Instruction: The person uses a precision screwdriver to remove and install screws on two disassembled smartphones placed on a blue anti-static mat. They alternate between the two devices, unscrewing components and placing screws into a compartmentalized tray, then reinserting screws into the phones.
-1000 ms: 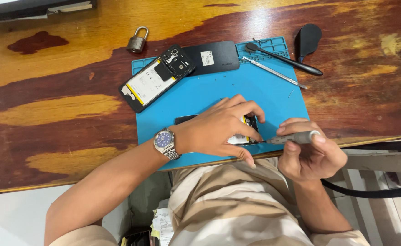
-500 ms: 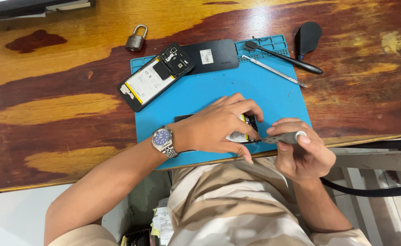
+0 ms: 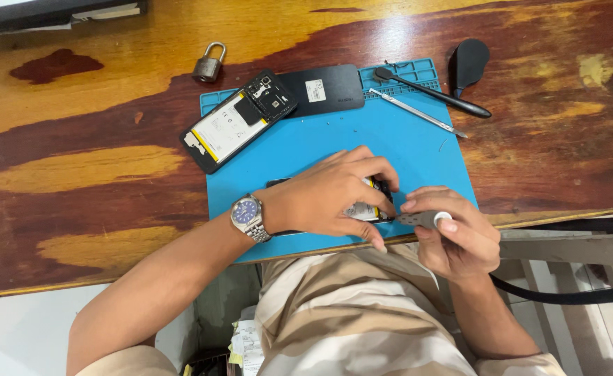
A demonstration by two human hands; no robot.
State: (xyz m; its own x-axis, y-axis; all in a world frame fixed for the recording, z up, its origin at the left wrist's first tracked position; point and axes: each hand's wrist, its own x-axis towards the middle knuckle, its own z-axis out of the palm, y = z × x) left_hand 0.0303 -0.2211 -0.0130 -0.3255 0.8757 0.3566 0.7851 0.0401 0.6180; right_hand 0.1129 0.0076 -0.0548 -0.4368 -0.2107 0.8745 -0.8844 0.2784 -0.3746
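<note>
The left hand lies palm-down, fingers pinning an opened phone on the blue mat's near edge. The right hand, just right, grips a grey screwdriver pointed at it.

Left hand presses opened phone flat on blue mat, near edge. Right hand grips grey screwdriver, tip at phone's right end. Second opened phone, black back cover far left; padlock beyond on wooden table.
</note>
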